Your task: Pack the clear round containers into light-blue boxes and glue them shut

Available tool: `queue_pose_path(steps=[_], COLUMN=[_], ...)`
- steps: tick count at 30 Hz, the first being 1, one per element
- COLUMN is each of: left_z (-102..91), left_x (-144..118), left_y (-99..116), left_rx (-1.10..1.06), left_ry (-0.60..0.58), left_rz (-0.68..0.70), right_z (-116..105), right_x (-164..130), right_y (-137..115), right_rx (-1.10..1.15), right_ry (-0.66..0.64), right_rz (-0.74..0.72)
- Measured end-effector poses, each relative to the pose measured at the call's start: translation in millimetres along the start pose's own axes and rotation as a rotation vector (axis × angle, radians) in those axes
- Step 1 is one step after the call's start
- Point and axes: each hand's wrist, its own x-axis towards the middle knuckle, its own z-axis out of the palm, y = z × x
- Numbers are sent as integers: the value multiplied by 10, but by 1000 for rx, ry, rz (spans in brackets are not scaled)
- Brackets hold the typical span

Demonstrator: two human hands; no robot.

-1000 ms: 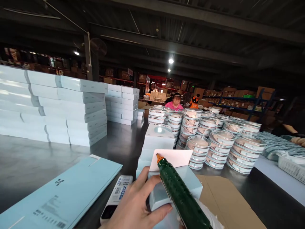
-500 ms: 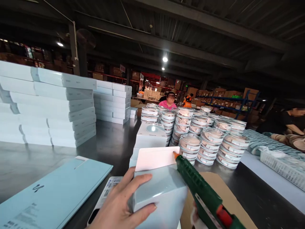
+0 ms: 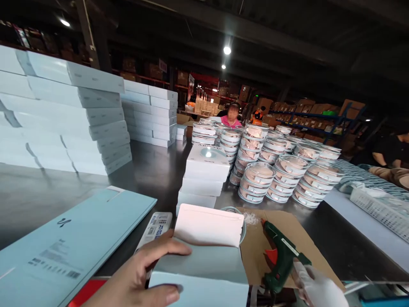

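The left hand [image 3: 140, 277] grips a pale blue carton [image 3: 201, 273] at the bottom of the view, thumb along its near edge and fingers spread over its left side; the carton's white flap [image 3: 209, 225] stands open, tilted away from the person. Everything else is placed from this carton.

Just right of it, a green glue gun [image 3: 281, 256] lies on a sheet of brown cardboard [image 3: 303, 238], its nozzle pointing up and away and its orange trigger showing. The right hand [image 3: 316, 288] (in a white glove) sits at the gun's handle end, touching or just short of it; whether the fingers are closed round the handle cannot be told, as the frame edge cuts the hand off.

Left of the carton lies a large flat light-blue box [image 3: 73, 243] with a printed label, and between the two a narrow white barcoded pack [image 3: 156, 226]. Directly beyond the carton stands a short stack of white boxes [image 3: 204, 175]; beyond and to the right of it are many stacks of round clear-lidded containers [image 3: 287, 170]. Far to the left rise tall piles of long white boxes [image 3: 70, 115], all on a dark metal table [image 3: 153, 170]. A person in pink [image 3: 232, 117] sits well beyond the containers.
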Motion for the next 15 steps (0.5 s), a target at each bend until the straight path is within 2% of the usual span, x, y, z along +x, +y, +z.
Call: queue_pose_path(steps=[1,3,5,8,10,12,15], left_z=[-11,-12,27,150,253,340,377], left_x=[10,29,29,-12,-44,-62,-58], left_y=[5,25,51,76,70,52,29], left_rx=[27,41,18,-79,-230,-404,-456], left_ry=[-33,-55,-18,53,172,301,329], left_rz=[17,47,24,-70,-80,-65,-91], right_z=[0,134,410,838,988,1009,918], right_x=[-71,-241,-428,-686,-804,-857,-836], right_y=[-46,-182,-330,-459,-467,-448,-441], right_rx=[34,172,313,431,506,493,254], right_ry=[-31,-190,-405,-595,-647,-666,-659], right_rz=[-40,-197,-368,-447,-497,-571,-729])
